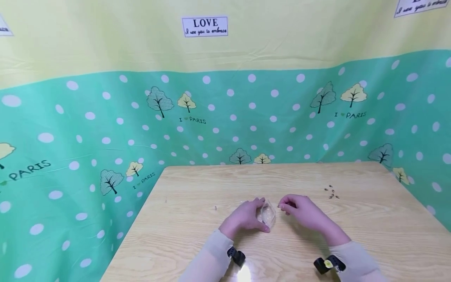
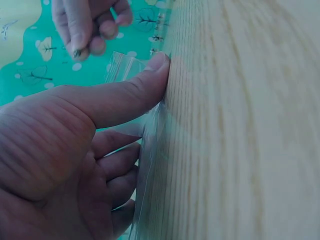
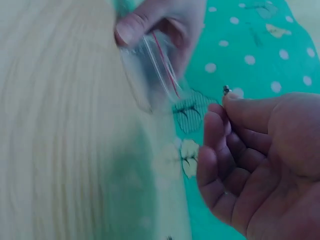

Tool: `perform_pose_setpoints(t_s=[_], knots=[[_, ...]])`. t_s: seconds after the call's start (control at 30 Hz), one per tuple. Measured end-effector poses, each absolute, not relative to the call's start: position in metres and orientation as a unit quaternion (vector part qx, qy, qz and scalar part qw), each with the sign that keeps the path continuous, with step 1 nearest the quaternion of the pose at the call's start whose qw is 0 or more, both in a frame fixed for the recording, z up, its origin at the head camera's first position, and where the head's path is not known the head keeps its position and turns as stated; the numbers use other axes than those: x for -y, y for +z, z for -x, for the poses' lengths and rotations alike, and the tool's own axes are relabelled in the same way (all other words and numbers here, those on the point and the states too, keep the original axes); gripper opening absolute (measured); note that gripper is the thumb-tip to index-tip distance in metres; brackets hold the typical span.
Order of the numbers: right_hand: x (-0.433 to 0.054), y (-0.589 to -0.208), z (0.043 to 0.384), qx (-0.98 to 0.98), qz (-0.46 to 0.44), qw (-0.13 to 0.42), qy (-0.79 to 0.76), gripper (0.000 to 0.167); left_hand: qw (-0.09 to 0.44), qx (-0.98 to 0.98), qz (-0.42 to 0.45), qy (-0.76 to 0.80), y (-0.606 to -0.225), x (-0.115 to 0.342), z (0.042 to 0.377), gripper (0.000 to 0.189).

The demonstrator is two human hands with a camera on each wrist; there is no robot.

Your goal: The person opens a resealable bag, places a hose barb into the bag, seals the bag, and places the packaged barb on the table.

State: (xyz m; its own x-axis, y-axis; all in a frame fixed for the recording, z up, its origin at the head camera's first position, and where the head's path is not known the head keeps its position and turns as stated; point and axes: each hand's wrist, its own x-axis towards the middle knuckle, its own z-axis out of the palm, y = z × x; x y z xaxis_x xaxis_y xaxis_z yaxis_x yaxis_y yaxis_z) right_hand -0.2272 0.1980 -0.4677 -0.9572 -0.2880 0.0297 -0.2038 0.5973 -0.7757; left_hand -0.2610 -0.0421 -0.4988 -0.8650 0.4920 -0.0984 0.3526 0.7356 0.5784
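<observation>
My left hand (image 1: pixel 246 215) holds a clear zip bag (image 1: pixel 268 214) low over the wooden table, thumb on the near side and fingers on the far side. The bag's mouth faces right, and a red seal line shows on it in the right wrist view. Just to the right of the bag is my right hand (image 1: pixel 304 211). Its thumb and forefinger pinch a small dark metal piece, like a tiny screw (image 3: pixel 226 90), with one end sticking out past the fingertips. The other right fingers curl loosely with nothing in them.
Several similar small pieces (image 1: pixel 332 192) lie scattered on the table (image 1: pixel 169 235) beyond the right hand. One tiny item (image 1: pixel 215 208) lies left of the left hand. A green and yellow printed curtain (image 1: pixel 211 98) hangs behind the table's far edge.
</observation>
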Motion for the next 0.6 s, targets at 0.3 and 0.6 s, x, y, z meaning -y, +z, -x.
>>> perform_pose_setpoints(t_s=[0.3,0.6], knots=[[-0.178,-0.476,0.229,-0.889,0.146,0.036,-0.432,0.011,0.124,-0.920,-0.237,0.288,-0.498,0.044,0.263,0.105],[-0.173,-0.480,0.230,-0.896,0.141,0.013,-0.421,0.007,0.124,-0.920,-0.235,0.288,-0.499,0.044,0.263,0.105]])
